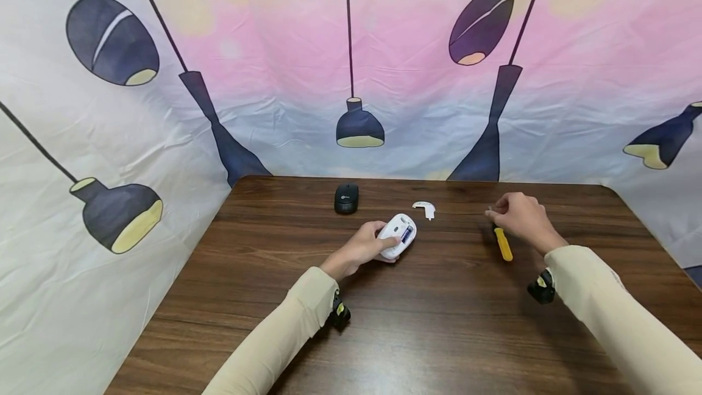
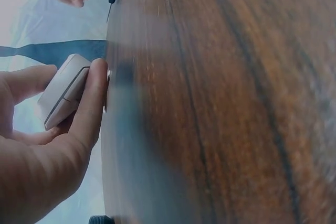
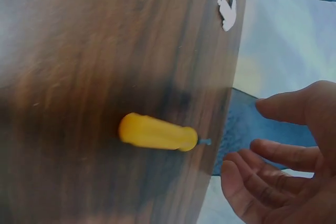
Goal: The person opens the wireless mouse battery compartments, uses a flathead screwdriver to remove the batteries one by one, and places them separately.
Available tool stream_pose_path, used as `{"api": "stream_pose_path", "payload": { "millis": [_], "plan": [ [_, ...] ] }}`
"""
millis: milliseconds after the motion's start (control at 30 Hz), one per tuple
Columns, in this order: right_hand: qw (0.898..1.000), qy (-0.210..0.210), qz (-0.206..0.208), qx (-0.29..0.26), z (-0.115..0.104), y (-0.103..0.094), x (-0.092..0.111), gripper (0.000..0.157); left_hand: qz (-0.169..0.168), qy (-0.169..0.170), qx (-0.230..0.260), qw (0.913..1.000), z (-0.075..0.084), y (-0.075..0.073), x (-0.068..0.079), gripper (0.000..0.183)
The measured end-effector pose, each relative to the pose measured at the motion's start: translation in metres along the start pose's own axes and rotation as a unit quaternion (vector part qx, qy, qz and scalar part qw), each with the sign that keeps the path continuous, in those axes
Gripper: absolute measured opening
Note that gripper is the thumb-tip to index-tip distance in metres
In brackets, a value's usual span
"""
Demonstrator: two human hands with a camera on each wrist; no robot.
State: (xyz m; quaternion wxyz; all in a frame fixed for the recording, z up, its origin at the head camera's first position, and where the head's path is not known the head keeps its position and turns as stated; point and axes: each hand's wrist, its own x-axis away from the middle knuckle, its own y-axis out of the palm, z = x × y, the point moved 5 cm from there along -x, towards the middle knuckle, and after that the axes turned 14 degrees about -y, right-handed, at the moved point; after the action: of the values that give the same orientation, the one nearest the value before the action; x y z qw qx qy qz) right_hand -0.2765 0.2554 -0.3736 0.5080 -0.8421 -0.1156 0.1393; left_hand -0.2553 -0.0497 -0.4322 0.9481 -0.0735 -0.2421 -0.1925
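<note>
My left hand (image 1: 359,247) grips a white computer mouse (image 1: 390,252) above the table, its underside turned up. A blue battery (image 1: 407,234) shows in the mouse's uncovered compartment. In the left wrist view, thumb and fingers (image 2: 90,98) hold the mouse (image 2: 65,90) by its sides. Over at the right, my right hand (image 1: 523,217) hovers beside a yellow-handled screwdriver (image 1: 503,245) lying on the table. The right wrist view shows that hand (image 3: 283,166) with its fingers loosely bent and apart from the thumb, holding nothing, past the tip end of the screwdriver (image 3: 157,132).
A white battery cover (image 1: 426,209) lies on the dark wooden table (image 1: 428,322), just beyond the held mouse. Farther left, near the back edge, sits a black mouse (image 1: 346,199). A cloth printed with lamps (image 1: 307,47) hangs behind the table.
</note>
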Motion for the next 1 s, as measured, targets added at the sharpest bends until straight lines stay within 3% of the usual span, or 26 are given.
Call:
{"api": "stream_pose_path", "payload": {
  "millis": [300, 533, 733, 1000],
  "plan": [
    [0.998, 0.043, -0.051, 0.01, 0.018, 0.014, 0.017, 0.039, 0.014, -0.007, -0.003, 0.9999, -0.001, 0.0, -0.003, 0.045],
    [0.997, 0.045, -0.064, 0.002, 0.026, 0.026, 0.026, 0.05, 0.015, 0.002, -0.006, 0.9999, -0.001, 0.001, -0.003, 0.038],
    [0.995, 0.055, -0.079, -0.012, 0.029, 0.031, 0.029, 0.049, 0.007, 0.006, -0.002, 1.0, 0.001, 0.004, -0.005, 0.036],
    [0.99, 0.093, -0.096, -0.043, 0.03, 0.031, 0.036, 0.034, 0.003, -0.005, 0.012, 0.9999, 0.0, 0.004, -0.008, 0.047]
  ]
}}
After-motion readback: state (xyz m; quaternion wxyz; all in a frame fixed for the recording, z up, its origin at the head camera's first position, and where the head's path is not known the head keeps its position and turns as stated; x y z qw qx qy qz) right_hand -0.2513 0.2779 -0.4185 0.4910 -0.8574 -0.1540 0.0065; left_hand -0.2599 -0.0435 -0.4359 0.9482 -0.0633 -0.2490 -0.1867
